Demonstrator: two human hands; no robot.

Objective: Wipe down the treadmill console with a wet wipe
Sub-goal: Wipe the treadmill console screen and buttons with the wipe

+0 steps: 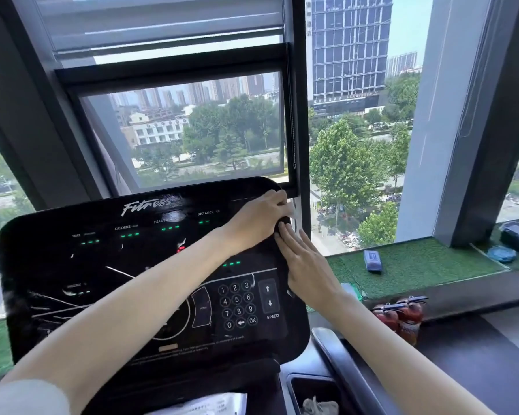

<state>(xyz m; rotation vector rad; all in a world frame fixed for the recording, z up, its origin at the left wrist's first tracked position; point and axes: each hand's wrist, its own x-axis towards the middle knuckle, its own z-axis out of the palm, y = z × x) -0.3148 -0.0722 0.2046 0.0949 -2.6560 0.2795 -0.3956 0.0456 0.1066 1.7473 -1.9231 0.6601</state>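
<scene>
- The left hand point(259, 218) reaches across to the top right corner of the treadmill console point(102, 265). Its fingers curl over the right edge there and grip a white wet wipe point(292, 209).
- Only a small part of the wipe shows, past the fingertips at the console's right edge; the rest is hidden under the hand.
- The right hand point(304, 260) lies flat on the console's right edge just below the left hand. Its fingers are straight and close together, hold nothing, and their tips touch the left hand.
- A number keypad point(237, 305) sits in the console's lower right part, just left of the right wrist.
- Green dashes glow across the black panel, which also carries pale streaks on its left half.
- A blue pack point(373, 260) rests on the green turf sill point(426, 265) to the right of the console.
- Two red fire extinguishers point(402, 319) stand below the sill's front edge.
- A crumpled tissue point(318, 405) lies in a tray under the console's lower right corner.
</scene>
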